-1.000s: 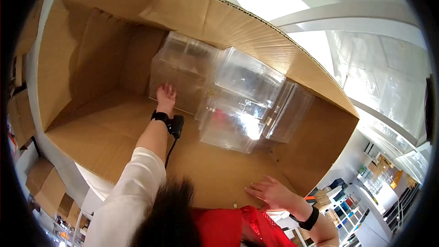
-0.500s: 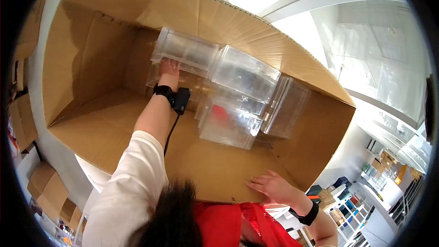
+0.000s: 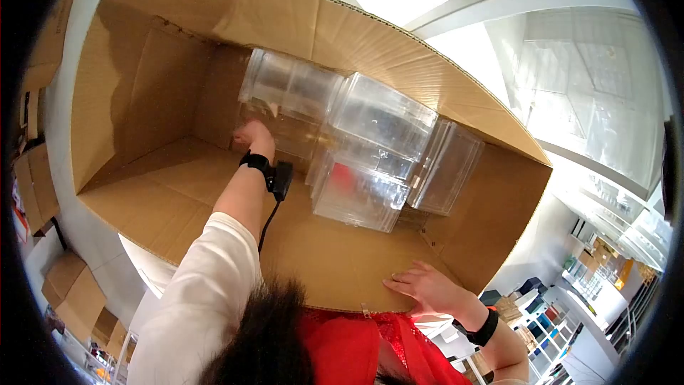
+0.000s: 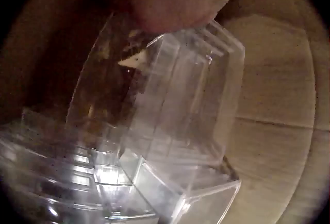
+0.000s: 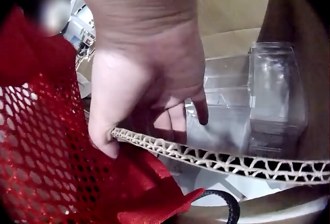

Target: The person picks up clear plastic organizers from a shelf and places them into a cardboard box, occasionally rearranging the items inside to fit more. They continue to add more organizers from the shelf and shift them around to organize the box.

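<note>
Inside a large cardboard box [image 3: 342, 271], several clear plastic containers [image 3: 381, 117] lie against the far wall. The left hand [image 3: 256, 137] reaches in at their left end, its fingers bent leftward near a see-through panel; whether they hold it cannot be made out. Part of that hand [image 4: 180, 0] shows in the left wrist view above a clear container [image 4: 185, 95]. At the near edge, the right hand [image 3: 427, 289] grips the cardboard rim [image 5: 221, 162], thumb [image 5: 105, 144] on the outer side and fingers inside, as the right wrist view shows.
A black cable [image 3: 267, 228] hangs from the left wrist camera. Bare cardboard floor shows in front of the containers. Other cardboard boxes [image 3: 75, 285] stand at the left; shelving [image 3: 548, 328] is at the lower right. Red fabric [image 5: 41, 146] is close beside the right hand.
The left hand went farther in beneath the upper left container, then came back a little and turned its fingers leftward. The right hand has stayed at the near rim.
</note>
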The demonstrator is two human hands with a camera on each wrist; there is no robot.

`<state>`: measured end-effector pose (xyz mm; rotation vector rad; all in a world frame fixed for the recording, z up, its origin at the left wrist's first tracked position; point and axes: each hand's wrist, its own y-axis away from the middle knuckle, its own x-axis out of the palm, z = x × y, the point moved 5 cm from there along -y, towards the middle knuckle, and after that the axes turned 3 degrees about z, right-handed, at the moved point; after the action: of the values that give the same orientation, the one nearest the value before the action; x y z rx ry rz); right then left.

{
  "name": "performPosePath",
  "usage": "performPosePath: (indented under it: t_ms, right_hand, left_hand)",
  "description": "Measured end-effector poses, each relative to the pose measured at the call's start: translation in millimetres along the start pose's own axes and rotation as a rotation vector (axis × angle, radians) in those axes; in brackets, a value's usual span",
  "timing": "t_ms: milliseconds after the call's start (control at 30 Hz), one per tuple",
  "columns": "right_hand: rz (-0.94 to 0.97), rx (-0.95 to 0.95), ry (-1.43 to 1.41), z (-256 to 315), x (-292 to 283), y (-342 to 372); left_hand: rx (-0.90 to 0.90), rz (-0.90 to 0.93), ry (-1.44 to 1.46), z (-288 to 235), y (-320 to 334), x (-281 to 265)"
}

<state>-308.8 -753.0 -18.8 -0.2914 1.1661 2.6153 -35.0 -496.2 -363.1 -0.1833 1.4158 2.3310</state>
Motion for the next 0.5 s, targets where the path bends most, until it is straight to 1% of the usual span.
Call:
performPosePath:
  t_ms: [33, 67, 133, 167, 200, 233, 267, 367, 400, 467, 500]
  right_hand:
    - [-0.003, 0.006, -0.005, 0, 1, 1]
    - [-0.007, 0.012, -0.012, 1, 2, 1]
    - [-0.003, 0.028, -0.074, 1, -1, 1]
    - [-0.002, 0.035, -0.102, 1, -2, 1]
    - [-0.017, 0.029, -0.09, 1, 1, 2]
    - [-0.034, 0.027, -0.077, 1, 6, 2]
    - [-0.048, 0.025, -0.062, -2, 7, 2]
    - [-0.012, 0.022, -0.096, 1, 3, 1]
    - [-0.02, 0.016, -0.103, 2, 4, 1]
    - [-0.054, 0.006, -0.102, 0, 2, -1]
    - [-0.04, 0.002, -0.085, 0, 2, -1]
  left_hand:
    - [0.075, 0.061, -0.294, -5, 4, 4]
    - [0.139, 0.103, -0.521, -9, 8, 8]
    - [0.301, 0.098, -0.988, -11, 24, 16]
    - [0.412, -0.08, -1.737, -9, 34, 21]
    - [0.494, -0.301, -2.478, -6, 44, 23]
    - [0.536, -0.574, -3.211, -2, 48, 24]
    - [0.289, -0.652, -3.346, -21, -21, 62]
    - [0.536, -0.591, -3.627, -5, 4, 75]
    - [0.506, -0.515, -3.589, -5, 7, 83]
    - [0.263, -0.526, -3.706, -9, -4, 95]
    - [0.127, -0.536, -3.757, -12, -7, 97]
